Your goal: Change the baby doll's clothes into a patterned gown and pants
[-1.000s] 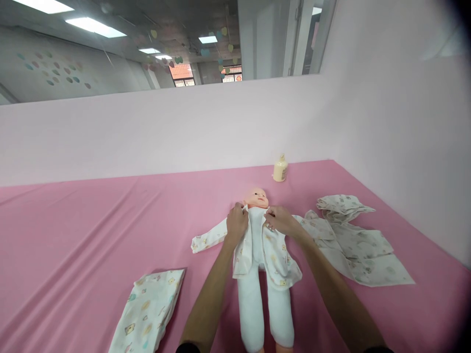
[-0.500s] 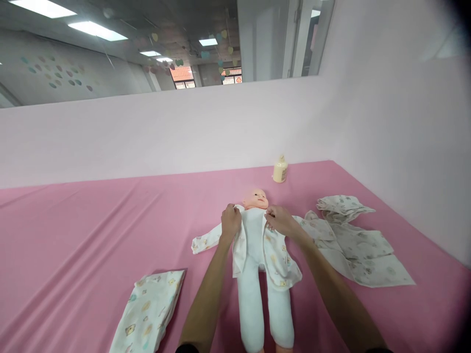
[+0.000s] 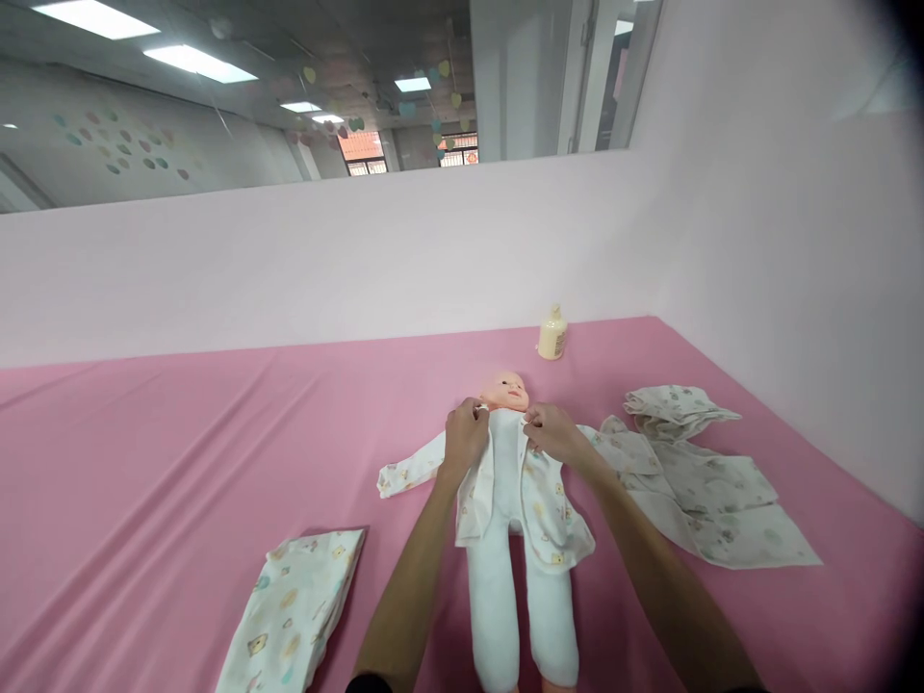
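Note:
A baby doll (image 3: 508, 472) with a white cloth body lies on its back on the pink sheet, head away from me. It wears a white printed baby jacket (image 3: 552, 505), whose front hangs apart over the chest; one sleeve stretches out to the left. My left hand (image 3: 467, 438) pinches the jacket's left front edge close to the doll's neck. On the other side, my right hand (image 3: 554, 433) grips the right front edge near the collar. Both hands are closed, and the fingertips are partly hidden.
Right of the doll lie printed baby clothes (image 3: 729, 481), spread out and partly bunched. A folded printed cloth (image 3: 295, 606) rests at front left. Behind the doll's head stands a cream pump bottle (image 3: 552, 337). White walls (image 3: 324, 269) border the pink-covered surface (image 3: 180, 443).
My left hand has shifted slightly right, drawing the jacket's left front edge inward over the chest. The right hand stays at the collar. The whole view has moved a little.

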A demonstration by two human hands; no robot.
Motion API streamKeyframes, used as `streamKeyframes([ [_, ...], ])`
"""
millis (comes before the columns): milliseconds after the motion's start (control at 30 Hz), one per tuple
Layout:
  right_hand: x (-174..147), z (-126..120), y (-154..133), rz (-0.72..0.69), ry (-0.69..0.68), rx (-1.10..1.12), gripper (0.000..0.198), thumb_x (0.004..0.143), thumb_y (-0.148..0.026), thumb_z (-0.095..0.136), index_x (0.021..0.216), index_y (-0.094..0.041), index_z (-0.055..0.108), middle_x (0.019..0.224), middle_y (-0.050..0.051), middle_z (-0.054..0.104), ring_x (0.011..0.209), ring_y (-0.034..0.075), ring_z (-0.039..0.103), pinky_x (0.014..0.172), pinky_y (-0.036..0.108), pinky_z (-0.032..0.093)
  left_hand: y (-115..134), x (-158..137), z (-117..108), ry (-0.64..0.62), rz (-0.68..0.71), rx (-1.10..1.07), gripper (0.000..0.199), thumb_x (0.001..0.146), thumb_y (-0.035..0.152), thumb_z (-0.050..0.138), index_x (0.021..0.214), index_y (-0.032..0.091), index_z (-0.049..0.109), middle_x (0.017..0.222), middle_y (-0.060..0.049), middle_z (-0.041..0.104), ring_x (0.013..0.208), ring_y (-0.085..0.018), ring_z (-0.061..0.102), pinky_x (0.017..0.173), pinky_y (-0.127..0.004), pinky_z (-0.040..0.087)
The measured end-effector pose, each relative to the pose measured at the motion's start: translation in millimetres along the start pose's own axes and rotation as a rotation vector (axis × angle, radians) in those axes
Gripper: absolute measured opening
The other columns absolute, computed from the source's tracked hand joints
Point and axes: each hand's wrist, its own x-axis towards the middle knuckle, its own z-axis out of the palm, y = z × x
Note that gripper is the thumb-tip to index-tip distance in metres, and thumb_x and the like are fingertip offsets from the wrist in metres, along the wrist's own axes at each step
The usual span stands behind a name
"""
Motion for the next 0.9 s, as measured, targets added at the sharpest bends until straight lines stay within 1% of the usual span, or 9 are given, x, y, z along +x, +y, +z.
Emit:
streamKeyframes([
  [100, -1, -2, -3, -0.014, -0.010, -0.047, 0.008, 0.073, -0.014, 0.054, 0.073, -0.021, 0.049, 0.056, -0.004, 0.055, 0.052, 0.012, 0.051, 0.053, 0.025, 0.030, 4, -3, -3, -0.025, 0.017, 0.035, 0.031, 0.091, 0.020, 0.045, 0.109, 0.016, 0.069, 0.093, -0.007, 0.072, 0.089, -0.021, 0.063, 0.079, -0.030, 0.041],
  [167, -3, -5, -4, -0.056, -0.007, -0.111, 0.020, 0.073, -0.013, 0.051, 0.062, -0.022, 0.037, 0.049, -0.005, 0.045, 0.048, 0.010, 0.047, 0.052, 0.026, 0.026, 6, -5, -6, -0.055, 0.036, 0.072, 0.031, 0.091, 0.019, 0.044, 0.109, 0.016, 0.069, 0.094, -0.007, 0.072, 0.091, -0.022, 0.063, 0.079, -0.030, 0.040],
  [233, -4, -8, -4, -0.089, -0.014, -0.165, 0.029, 0.073, -0.011, 0.050, 0.058, -0.022, 0.027, 0.046, -0.006, 0.037, 0.046, 0.009, 0.044, 0.051, 0.026, 0.024, 7, -6, -6, -0.078, 0.058, 0.118, 0.031, 0.090, 0.016, 0.043, 0.107, 0.016, 0.069, 0.096, -0.008, 0.072, 0.094, -0.023, 0.063, 0.078, -0.030, 0.040],
  [267, -4, -10, -4, -0.092, -0.021, -0.176, 0.030, 0.073, -0.011, 0.049, 0.057, -0.022, 0.026, 0.046, -0.006, 0.035, 0.045, 0.009, 0.044, 0.051, 0.026, 0.024, 7, -7, -6, -0.084, 0.069, 0.138, 0.031, 0.090, 0.015, 0.042, 0.106, 0.016, 0.069, 0.098, -0.008, 0.072, 0.095, -0.023, 0.063, 0.078, -0.030, 0.039],
  [333, -5, -13, -3, -0.081, -0.055, -0.143, 0.029, 0.074, -0.011, 0.050, 0.056, -0.022, 0.029, 0.046, -0.006, 0.039, 0.046, 0.010, 0.047, 0.050, 0.025, 0.028, 7, -7, -3, -0.084, 0.089, 0.161, 0.030, 0.090, 0.014, 0.041, 0.104, 0.017, 0.068, 0.099, -0.008, 0.072, 0.094, -0.023, 0.063, 0.076, -0.030, 0.038],
  [467, -5, -16, -4, -0.014, -0.137, 0.082, 0.018, 0.078, -0.013, 0.050, 0.062, -0.020, 0.048, 0.053, -0.002, 0.055, 0.053, 0.012, 0.057, 0.053, 0.023, 0.041, 8, -9, 3, -0.081, 0.098, 0.163, 0.025, 0.090, 0.014, 0.041, 0.095, 0.019, 0.065, 0.090, -0.005, 0.071, 0.082, -0.020, 0.061, 0.068, -0.028, 0.033],
  [600, -3, -15, -6, 0.022, -0.161, 0.286, 0.012, 0.079, -0.016, 0.053, 0.069, -0.017, 0.060, 0.058, 0.000, 0.061, 0.056, 0.013, 0.059, 0.059, 0.024, 0.048, 12, -12, 6, -0.067, 0.097, 0.171, 0.021, 0.091, 0.015, 0.042, 0.092, 0.019, 0.063, 0.081, -0.004, 0.068, 0.076, -0.019, 0.059, 0.065, -0.028, 0.030],
  [733, -3, -9, -9, 0.019, -0.144, 0.436, 0.010, 0.077, -0.018, 0.056, 0.072, -0.016, 0.064, 0.062, 0.001, 0.062, 0.060, 0.013, 0.060, 0.063, 0.026, 0.050, 15, -15, 10, -0.053, 0.099, 0.196, 0.021, 0.092, 0.016, 0.042, 0.093, 0.019, 0.063, 0.083, -0.005, 0.069, 0.079, -0.020, 0.061, 0.065, -0.028, 0.030],
  [900, -5, 5, -14, 0.005, -0.055, 0.545, 0.009, 0.075, -0.021, 0.058, 0.070, -0.017, 0.064, 0.061, 0.000, 0.060, 0.059, 0.012, 0.057, 0.061, 0.026, 0.047, 16, -17, 18, -0.051, 0.101, 0.263, 0.024, 0.094, 0.017, 0.043, 0.105, 0.020, 0.064, 0.087, -0.005, 0.071, 0.082, -0.021, 0.063, 0.067, -0.028, 0.032],
])
